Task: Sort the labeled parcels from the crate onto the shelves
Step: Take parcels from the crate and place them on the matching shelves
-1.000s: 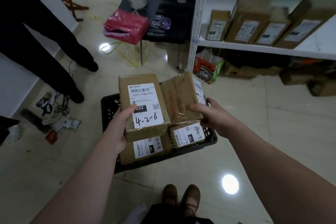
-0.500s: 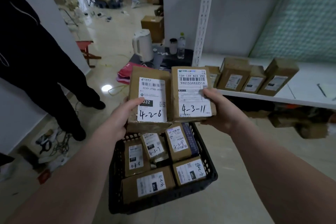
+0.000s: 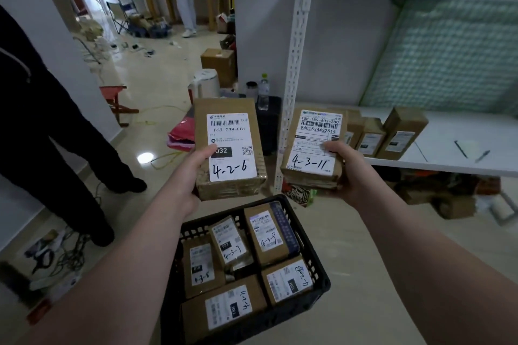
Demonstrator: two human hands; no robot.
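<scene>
Left hand (image 3: 193, 176) gripping parcel marked 4-2-6 (image 3: 229, 145), thumb lying across label, fingers hidden behind. Right hand (image 3: 344, 168) gripping parcel marked 4-3-11 (image 3: 312, 145) likewise, just right of first. Crate (image 3: 315, 258) sitting below both hands, five crate parcels (image 3: 266, 232) waiting inside. Shelf (image 3: 448, 131) beyond right hand carrying upright shelved parcels (image 3: 400, 131). Judging: sorting partly done, held pair not yet placed.

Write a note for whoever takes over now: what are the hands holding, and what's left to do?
Left hand: grips the parcel marked 4-2-6.
Right hand: grips the parcel marked 4-3-11.
Black crate on the floor: five labelled parcels inside.
Done: several shelved parcels stand on the white shelf at right.
Left: shelve the two held parcels, then the five in the crate.
</scene>
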